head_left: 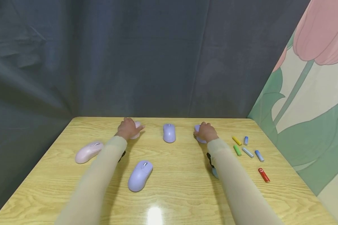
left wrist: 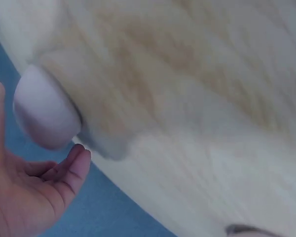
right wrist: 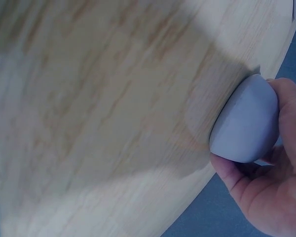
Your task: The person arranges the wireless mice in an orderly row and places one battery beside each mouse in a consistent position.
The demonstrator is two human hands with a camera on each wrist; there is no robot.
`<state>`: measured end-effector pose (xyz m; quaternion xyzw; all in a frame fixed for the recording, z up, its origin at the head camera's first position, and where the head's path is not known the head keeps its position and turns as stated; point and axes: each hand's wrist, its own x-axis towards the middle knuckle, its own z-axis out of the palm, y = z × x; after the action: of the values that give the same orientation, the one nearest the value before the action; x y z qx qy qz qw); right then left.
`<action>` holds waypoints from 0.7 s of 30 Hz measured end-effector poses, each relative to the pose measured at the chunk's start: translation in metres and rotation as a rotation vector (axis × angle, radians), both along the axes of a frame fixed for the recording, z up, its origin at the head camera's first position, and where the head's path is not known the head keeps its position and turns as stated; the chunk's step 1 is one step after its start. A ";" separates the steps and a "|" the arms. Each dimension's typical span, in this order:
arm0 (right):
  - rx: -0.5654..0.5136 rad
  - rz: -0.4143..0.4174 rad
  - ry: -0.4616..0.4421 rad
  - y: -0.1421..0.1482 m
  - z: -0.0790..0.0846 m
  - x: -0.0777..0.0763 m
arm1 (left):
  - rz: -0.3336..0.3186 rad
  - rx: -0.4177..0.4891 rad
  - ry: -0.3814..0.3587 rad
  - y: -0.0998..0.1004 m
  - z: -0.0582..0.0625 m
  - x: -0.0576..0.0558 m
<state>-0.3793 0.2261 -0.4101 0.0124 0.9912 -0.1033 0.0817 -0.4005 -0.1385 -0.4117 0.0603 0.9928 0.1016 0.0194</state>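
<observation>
Left end: a pale pink, smooth-shelled, rounded computer mouse [head_left: 89, 152] lies slantwise on the light wood-grain table [head_left: 183, 190].
Far edge, left: the left hand [head_left: 126, 127] reaches over an oblong pale pink mouse with a domed back [head_left: 137, 128].
Left grip: wide, thumb and fingers spread on either side, a gap showing on the thumb side; I cannot tell whether the fingertips touch.
Pink shell: probably light, stiff and a little slippery; best taken across its two flanks.
Near, left of centre: a lavender, glossy, egg-shaped mouse [head_left: 140, 176] sits aslant.
Far edge, centre: a lavender oblong mouse [head_left: 169, 133] stands between the hands, apart from both.
Far edge, right: a lavender domed mouse [head_left: 200, 138] lies under the right hand [head_left: 206, 132].
Right grip: narrow, bent thumb and fingers holding that mouse from opposite sides.
Lavender shell: likely rigid and light; a side hold should spare the buttons and wheel.
Beside the right sleeve [head_left: 233, 175]: a bluish rounded thing [head_left: 215, 173], mostly hidden.
Right end: small battery-like cylinders in yellow, green, blue, silvery blue and red [head_left: 263, 175].
</observation>
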 end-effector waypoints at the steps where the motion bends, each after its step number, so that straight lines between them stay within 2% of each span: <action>1: 0.000 -0.001 0.000 -0.001 0.001 0.001 | -0.009 -0.004 0.008 -0.002 0.002 0.000; 4: 0.002 0.000 -0.005 -0.001 0.002 0.002 | -0.027 -0.023 0.014 -0.008 0.009 0.000; 9: 0.011 0.004 -0.016 -0.001 0.004 0.002 | -0.014 0.010 -0.006 -0.019 0.022 0.004; 15: 0.013 0.005 -0.024 -0.001 0.004 0.001 | -0.037 0.007 0.003 -0.040 0.027 0.009; 21: 0.025 0.015 -0.040 0.000 0.002 -0.001 | -0.062 -0.001 0.025 -0.063 0.033 0.022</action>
<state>-0.3807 0.2259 -0.4078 0.0081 0.9907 -0.0899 0.1020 -0.3784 -0.2017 -0.3782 0.0924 0.9907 0.0997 0.0103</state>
